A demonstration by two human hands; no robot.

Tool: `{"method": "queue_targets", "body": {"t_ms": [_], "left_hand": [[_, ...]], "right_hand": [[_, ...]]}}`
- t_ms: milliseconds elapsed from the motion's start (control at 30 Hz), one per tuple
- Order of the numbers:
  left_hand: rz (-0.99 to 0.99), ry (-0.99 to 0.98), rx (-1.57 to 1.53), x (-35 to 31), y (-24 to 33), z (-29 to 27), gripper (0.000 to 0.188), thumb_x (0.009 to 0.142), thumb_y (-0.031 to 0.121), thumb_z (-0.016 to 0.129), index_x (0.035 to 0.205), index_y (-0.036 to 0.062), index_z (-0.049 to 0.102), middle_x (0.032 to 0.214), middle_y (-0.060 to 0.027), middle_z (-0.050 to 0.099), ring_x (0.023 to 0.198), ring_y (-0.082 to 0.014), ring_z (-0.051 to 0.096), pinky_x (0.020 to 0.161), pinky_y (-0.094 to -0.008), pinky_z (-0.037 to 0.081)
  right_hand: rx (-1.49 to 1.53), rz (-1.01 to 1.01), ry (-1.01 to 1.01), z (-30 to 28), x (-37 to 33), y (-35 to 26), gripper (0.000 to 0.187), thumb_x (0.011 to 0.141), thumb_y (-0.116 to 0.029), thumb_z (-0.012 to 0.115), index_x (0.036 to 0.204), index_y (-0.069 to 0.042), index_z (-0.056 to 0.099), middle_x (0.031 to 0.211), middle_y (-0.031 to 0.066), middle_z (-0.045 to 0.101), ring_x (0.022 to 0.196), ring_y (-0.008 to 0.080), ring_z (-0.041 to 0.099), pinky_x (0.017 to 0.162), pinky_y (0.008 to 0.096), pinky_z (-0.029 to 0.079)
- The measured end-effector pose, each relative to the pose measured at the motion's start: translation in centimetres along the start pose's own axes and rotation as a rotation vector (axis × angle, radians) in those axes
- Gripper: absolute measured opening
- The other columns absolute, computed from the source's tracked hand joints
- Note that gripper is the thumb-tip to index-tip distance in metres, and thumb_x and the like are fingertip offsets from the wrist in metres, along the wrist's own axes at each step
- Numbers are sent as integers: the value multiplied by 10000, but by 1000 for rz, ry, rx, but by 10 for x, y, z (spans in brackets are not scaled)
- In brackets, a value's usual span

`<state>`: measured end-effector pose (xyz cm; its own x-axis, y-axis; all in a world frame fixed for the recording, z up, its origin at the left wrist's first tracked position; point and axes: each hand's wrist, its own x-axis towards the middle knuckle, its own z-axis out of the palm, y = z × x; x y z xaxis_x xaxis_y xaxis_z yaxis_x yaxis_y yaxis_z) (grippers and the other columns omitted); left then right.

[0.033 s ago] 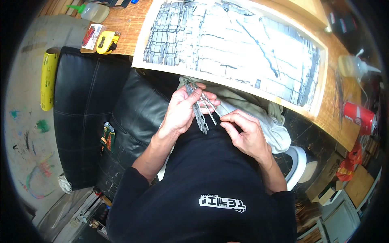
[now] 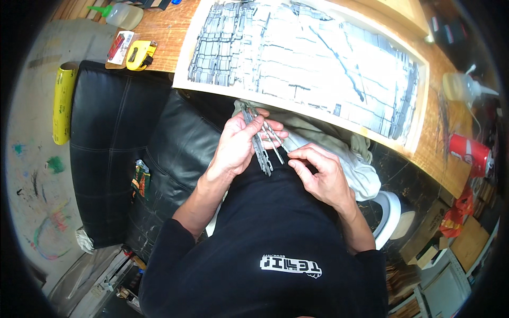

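Observation:
My left hand (image 2: 241, 140) is closed around a bundle of thin grey-and-black strips (image 2: 261, 151), held over my lap just in front of the panel's near edge. A few strips fan out toward the right between its fingers. Thumb and forefinger of my right hand (image 2: 324, 175) are pinched at the lower end of one thin strip (image 2: 283, 147). Ahead lies a wide panel in a pale wooden frame (image 2: 233, 95), its white surface covered with rows of similar strips, dense at the left and right ends. A long dark strip (image 2: 339, 62) lies slantwise across its brighter middle.
On the wooden table (image 2: 164, 32) at left are a yellow tape measure (image 2: 140, 55), a small box (image 2: 121, 47) and a green-tipped bottle (image 2: 123, 17). A squeeze bottle (image 2: 460, 87) and red can (image 2: 471, 155) are at right. A black leather seat (image 2: 114, 127) is left of me.

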<state>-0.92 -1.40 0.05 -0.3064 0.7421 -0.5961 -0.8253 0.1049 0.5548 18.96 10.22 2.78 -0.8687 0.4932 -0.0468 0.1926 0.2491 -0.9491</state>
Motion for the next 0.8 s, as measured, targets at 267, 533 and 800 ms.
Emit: {"method": "queue_targets", "body": {"t_ms": [267,533,800], "left_hand": [[40,-84,-39,0,-3,-1,180,1117,107,540,1250,-14,536,969,-159,721,1007,-377,775,881,-459,658],[-35,-118,-45,-5,2,5,185,1104,72,551,1270,-7,534,991,-167,722,1039,-373,768,906,-471,654],[-29,-118,-39,-2,1,4,210,1130,175,525,1250,5,559,1039,-191,732,1060,-380,764,928,-499,655]], "right_hand": [[194,5,-59,4,1,12,231,863,-1,837,1081,24,765,969,115,736,811,188,724,710,307,571],[146,-96,-108,-5,0,15,190,844,-8,847,1026,24,799,924,126,793,824,249,768,757,327,606],[185,-56,-70,2,-2,16,163,863,10,822,1024,22,801,923,138,798,806,244,779,721,322,604]]}}
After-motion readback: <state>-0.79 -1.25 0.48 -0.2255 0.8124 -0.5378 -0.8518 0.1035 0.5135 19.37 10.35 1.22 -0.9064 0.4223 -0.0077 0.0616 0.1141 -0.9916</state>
